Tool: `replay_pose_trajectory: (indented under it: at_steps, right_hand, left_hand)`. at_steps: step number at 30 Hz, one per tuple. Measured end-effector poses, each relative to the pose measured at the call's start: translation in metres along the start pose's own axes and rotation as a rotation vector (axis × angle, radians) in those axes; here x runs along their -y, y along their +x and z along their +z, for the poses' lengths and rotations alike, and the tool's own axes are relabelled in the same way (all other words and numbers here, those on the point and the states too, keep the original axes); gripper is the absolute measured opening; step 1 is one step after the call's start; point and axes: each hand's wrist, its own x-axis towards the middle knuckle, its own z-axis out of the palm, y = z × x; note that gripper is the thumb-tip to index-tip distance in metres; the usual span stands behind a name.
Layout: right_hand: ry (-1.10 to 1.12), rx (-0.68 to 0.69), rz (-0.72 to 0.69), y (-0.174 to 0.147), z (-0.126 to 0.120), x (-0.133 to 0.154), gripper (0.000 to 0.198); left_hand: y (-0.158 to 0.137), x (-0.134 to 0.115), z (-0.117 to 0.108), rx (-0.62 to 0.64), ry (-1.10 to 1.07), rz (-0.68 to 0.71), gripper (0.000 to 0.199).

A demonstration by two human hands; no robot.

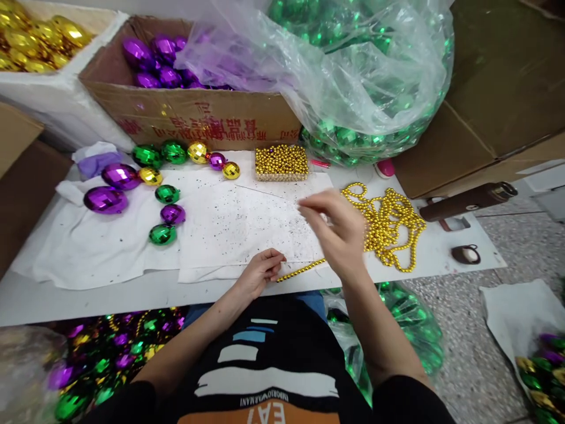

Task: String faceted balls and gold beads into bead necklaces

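My left hand (263, 272) is closed at the table's near edge, its fingertips pinching the end of a gold bead string (304, 270). The string runs right, passes behind my right wrist and seems to join a heap of gold bead strands (388, 227). Raised over the white cloth (229, 229), my right hand (338, 229) is slightly blurred, with thumb and forefinger pinched together. A thin dark line, like a thread or needle, stretches left from near those fingertips. Whatever they pinch is too small to make out. Beyond lies a clear box of loose gold beads (281, 163).
Faceted purple, green and gold ornaments (106, 200) lie at left. Behind stand a carton of purple ornaments (185, 115), a white foam box (39, 88) and a plastic bag of green ornaments (375, 88). A brown bottle (470, 200) lies at right.
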Motion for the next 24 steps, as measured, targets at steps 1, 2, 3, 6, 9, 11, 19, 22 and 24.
replay_pose_trajectory:
  at_steps: [1, 2, 3, 6, 9, 11, 19, 22, 24]
  right_hand:
    - [-0.111, 0.043, -0.013, 0.011, 0.008, -0.010, 0.019]
    - [-0.247, 0.099, -0.017, 0.023, 0.018, -0.022, 0.020]
    - [-0.384, 0.158, -0.012, 0.034, 0.027, -0.035, 0.022]
    - [-0.601, 0.274, 0.026, 0.057, 0.052, -0.069, 0.022]
    - [-0.618, 0.297, 0.026, 0.062, 0.066, -0.087, 0.021]
    - [-0.621, 0.291, 0.035, 0.062, 0.068, -0.091, 0.021]
    - [-0.547, -0.136, -0.033, 0.072, -0.027, -0.054, 0.015]
    - [-0.495, -0.409, -0.263, 0.053, -0.065, -0.007, 0.011]
    - [-0.481, -0.359, -0.327, 0.034, -0.066, 0.023, 0.010]
  left_hand:
    - [0.000, -0.002, 0.002, -0.001, -0.005, 0.008, 0.027]
    - [0.000, -0.003, 0.004, -0.008, -0.010, 0.012, 0.027]
    - [0.000, -0.005, 0.005, -0.020, -0.012, 0.016, 0.028]
    - [0.000, -0.007, 0.007, -0.061, -0.013, 0.026, 0.032]
    - [0.002, -0.008, 0.006, -0.077, -0.020, 0.038, 0.033]
    - [0.003, -0.009, 0.004, -0.069, -0.032, 0.045, 0.032]
    - [0.014, -0.042, 0.006, -0.062, -0.094, 0.145, 0.029]
    - [0.023, -0.063, 0.018, -0.050, -0.110, 0.214, 0.025]
    - [0.029, -0.075, 0.029, -0.031, -0.117, 0.271, 0.023]
